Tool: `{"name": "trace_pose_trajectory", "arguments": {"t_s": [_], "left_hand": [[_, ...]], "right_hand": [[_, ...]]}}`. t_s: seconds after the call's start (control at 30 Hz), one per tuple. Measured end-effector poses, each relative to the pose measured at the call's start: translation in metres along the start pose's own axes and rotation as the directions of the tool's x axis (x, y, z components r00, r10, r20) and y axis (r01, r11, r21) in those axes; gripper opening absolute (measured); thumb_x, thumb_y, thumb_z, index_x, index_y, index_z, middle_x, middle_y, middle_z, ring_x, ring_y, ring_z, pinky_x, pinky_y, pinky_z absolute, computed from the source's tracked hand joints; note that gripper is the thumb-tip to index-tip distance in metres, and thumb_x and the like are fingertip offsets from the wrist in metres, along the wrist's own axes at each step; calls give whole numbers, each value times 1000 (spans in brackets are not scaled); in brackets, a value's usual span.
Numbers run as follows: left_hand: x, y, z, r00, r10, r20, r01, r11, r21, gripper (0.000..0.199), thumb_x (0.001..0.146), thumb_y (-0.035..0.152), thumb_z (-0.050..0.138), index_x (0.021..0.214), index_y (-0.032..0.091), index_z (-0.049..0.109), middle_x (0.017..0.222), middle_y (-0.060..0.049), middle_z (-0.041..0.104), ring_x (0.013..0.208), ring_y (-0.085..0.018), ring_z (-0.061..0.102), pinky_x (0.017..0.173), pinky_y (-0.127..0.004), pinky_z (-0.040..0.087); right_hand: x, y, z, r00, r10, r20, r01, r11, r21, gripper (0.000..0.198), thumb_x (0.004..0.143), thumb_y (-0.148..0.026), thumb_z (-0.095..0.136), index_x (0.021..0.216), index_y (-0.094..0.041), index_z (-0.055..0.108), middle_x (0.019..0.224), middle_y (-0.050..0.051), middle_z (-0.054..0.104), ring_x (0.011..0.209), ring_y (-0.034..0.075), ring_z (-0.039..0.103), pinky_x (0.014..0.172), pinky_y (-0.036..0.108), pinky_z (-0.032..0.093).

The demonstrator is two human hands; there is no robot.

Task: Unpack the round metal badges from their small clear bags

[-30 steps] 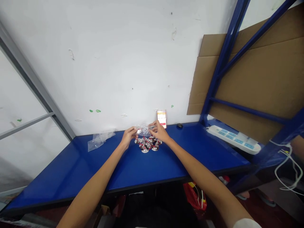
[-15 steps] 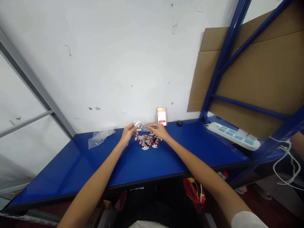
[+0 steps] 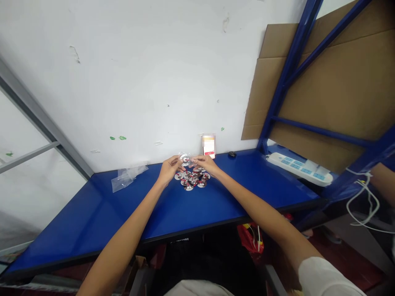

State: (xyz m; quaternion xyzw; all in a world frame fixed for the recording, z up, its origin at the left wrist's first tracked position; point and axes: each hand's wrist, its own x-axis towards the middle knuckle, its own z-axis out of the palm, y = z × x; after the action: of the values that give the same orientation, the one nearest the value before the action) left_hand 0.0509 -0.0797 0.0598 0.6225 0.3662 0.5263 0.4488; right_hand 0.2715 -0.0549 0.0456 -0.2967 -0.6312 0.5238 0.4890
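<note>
Above the table, a small clear plastic bag (image 3: 193, 161) is stretched between my two hands, with a shiny round metal disc (image 3: 184, 160) in or against it. My left hand (image 3: 170, 167) is closed, its thumb and fingers pinching the left side by the disc. My right hand (image 3: 206, 162) pinches the right side of the bag. Just below the hands lies a pile of domed silver discs with red loops (image 3: 194, 179), resembling finger cymbals. The hands partly hide the far side of the pile.
On the blue table (image 3: 123, 218), flat clear bags (image 3: 127, 177) lie at left. A phone (image 3: 209, 146) leans against the wall behind my right hand. Farther right are a small black object (image 3: 232, 154) and a white power strip (image 3: 299, 168). A blue frame (image 3: 282, 78) stands at right.
The bag and disc have shifted slightly right relative to the pile, and my hands have drawn a little closer together. The camera view has moved slightly. The pile looks unchanged.
</note>
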Motion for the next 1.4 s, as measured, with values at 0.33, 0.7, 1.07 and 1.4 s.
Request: {"name": "trace_pose_trajectory", "arguments": {"t_s": [0.33,0.7,1.07,1.4], "left_hand": [[0,-2,-3,1000,6,-6,-6,999,53,51,84,51,83,121,17,76,106,-12,80,81,-29,79,62,-33,61],[4,-5,-9,999,30,-21,-28,995,98,46,87,50,79,118,17,77,106,-12,81,79,-28,79,61,-33,61],[15,-20,-49,982,11,-188,13,992,126,47,82,49,80,111,12,77,97,-15,80,75,-25,78,60,-31,61],[19,1,-115,820,170,-547,157,851,500,31,92,29,54,113,17,74,97,-8,82,75,-19,79,67,-28,61]], "right_hand": [[1,2,2,1000,9,-14,-9,1000,23,40,74,-51,89,94,-17,82,93,7,82,88,26,80,70,31,64],[3,4,-1,998,17,-52,-16,1000,15,41,72,-54,89,89,-18,78,88,6,81,87,26,80,69,31,64],[6,4,-12,965,162,-209,-136,982,131,21,89,-30,82,84,-17,67,73,7,78,74,23,81,59,25,65],[6,2,-18,957,157,-244,-112,976,187,19,97,-14,69,80,-17,62,75,7,79,72,18,81,66,21,65]]}}
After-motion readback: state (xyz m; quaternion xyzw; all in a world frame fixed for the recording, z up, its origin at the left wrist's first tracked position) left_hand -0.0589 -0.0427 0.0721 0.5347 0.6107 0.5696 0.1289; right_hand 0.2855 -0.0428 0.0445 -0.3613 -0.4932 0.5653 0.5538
